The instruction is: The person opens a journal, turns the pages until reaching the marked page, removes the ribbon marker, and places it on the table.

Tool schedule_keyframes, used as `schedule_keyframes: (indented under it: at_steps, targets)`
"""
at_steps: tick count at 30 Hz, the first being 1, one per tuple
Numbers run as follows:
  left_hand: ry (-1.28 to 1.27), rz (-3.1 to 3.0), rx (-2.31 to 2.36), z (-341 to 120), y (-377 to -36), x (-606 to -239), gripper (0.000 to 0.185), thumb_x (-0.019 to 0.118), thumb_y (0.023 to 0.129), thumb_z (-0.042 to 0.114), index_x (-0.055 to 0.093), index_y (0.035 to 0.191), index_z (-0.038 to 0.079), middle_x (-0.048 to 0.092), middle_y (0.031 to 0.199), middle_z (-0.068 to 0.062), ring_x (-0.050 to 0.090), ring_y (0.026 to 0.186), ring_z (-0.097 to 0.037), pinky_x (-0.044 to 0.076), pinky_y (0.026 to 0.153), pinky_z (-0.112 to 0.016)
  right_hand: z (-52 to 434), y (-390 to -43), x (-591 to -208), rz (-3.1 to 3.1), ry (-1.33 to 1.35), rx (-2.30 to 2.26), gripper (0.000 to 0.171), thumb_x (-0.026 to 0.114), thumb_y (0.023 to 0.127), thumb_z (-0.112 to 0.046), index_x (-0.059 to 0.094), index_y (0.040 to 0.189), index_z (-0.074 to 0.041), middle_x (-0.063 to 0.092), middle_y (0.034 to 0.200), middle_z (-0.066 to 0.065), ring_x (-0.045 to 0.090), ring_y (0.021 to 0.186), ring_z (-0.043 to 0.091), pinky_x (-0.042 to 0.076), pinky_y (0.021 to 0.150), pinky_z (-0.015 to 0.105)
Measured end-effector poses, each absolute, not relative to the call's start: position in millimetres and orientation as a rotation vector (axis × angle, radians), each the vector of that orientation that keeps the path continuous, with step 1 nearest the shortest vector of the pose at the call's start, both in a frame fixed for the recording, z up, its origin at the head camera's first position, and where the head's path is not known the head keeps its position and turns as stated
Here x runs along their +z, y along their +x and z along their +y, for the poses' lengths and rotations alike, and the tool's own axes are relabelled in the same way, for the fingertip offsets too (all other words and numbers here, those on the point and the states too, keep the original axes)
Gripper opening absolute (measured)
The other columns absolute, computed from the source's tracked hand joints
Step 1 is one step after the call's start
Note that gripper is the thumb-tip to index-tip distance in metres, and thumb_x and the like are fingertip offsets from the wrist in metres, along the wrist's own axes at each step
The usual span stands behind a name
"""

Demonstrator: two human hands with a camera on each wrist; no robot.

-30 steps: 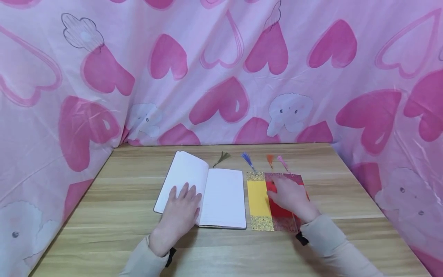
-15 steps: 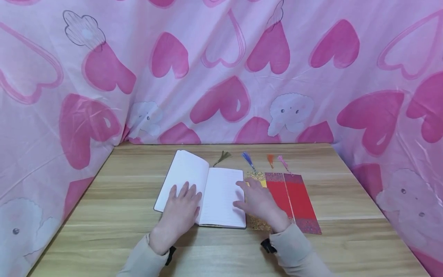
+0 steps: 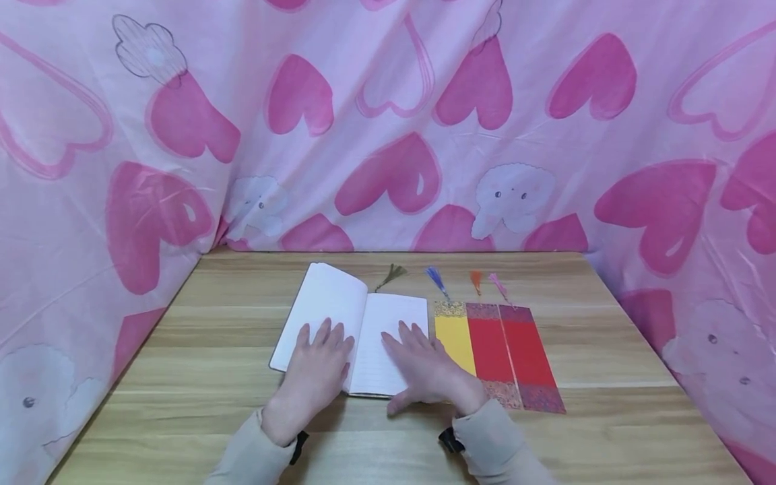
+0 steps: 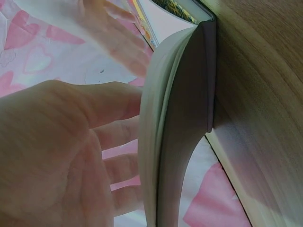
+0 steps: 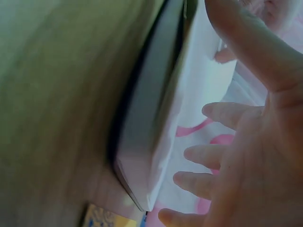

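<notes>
Head view shows a wooden table (image 3: 212, 377) backed by a pink cloth with hearts (image 3: 388, 121). At its middle lies an open notebook (image 3: 330, 303) with blank pages. The left hand (image 3: 318, 370) lies flat on the left page, fingers straight and slightly spread, pressing the paper. The left wrist view sees that hand (image 4: 71, 156) from below, fingers extended along the raised page block of the notebook (image 4: 175, 132). Just right of it, the right hand (image 3: 427, 370) rests flat on the right page, fingers straight and spread, thumb out near the book's lower edge, gripping nothing. The right wrist view shows this hand (image 5: 251, 137) open over the white page, with the notebook (image 5: 156, 118) edge on the table.

A green tassel (image 3: 391, 275) pokes out past the top of the book. Beside the notebook's right edge lie three bookmarks touching side by side: a yellow bookmark (image 3: 455, 340) with a blue tassel (image 3: 434, 277), a red bookmark (image 3: 488, 347) with an orange tassel (image 3: 475, 279), and another red bookmark, the rightmost (image 3: 530, 353), with a pink tassel (image 3: 497, 284). The right wrist covers the yellow one's lower end.
</notes>
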State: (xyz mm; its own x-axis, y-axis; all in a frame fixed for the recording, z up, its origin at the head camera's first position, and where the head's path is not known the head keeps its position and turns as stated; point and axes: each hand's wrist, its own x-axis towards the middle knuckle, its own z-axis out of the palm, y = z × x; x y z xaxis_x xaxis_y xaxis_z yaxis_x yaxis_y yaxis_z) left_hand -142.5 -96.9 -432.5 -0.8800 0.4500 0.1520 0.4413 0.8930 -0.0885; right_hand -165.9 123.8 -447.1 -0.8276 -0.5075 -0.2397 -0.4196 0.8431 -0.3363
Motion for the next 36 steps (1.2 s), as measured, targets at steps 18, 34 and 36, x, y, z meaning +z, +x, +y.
schedule_keyframes:
  at_steps: [18,34,36]
  targets:
    - [-0.693,-2.885,0.066,-99.1,-143.1,-432.2,0.039,0.073,0.087,0.028,0.067,0.121,0.01,0.057,0.131,-0.018,0.047,0.128,-0.039,0.034,0.102,-0.062,123.5,-167.6,-446.9,2.686,-0.628,-0.294,0.103,0.085,0.07,-0.047,0.031,0.154,-0.025,0.028,0.158,0.009,0.022,0.145,0.032,0.01,0.111,0.067]
    - [-0.704,-2.855,0.067,-99.0,-143.6,-432.6,0.035,0.074,0.086,0.018,0.068,0.118,0.008,0.059,0.128,-0.018,0.049,0.126,-0.04,0.036,0.1,-0.062,135.2,-169.1,-438.5,2.711,-0.659,-0.452,0.05,0.074,0.086,-0.019,0.061,0.135,-0.024,0.055,0.14,0.003,0.042,0.135,0.027,0.016,0.111,0.064]
    - [-0.727,-2.828,0.064,-98.5,-144.5,-434.0,0.031,0.072,0.085,0.01,0.068,0.116,0.008,0.061,0.125,-0.016,0.05,0.125,-0.038,0.037,0.1,-0.061,135.1,-170.4,-438.6,2.755,-0.686,-0.478,0.044,0.075,0.086,-0.017,0.066,0.128,-0.022,0.062,0.131,0.001,0.05,0.129,0.026,0.02,0.109,0.065]
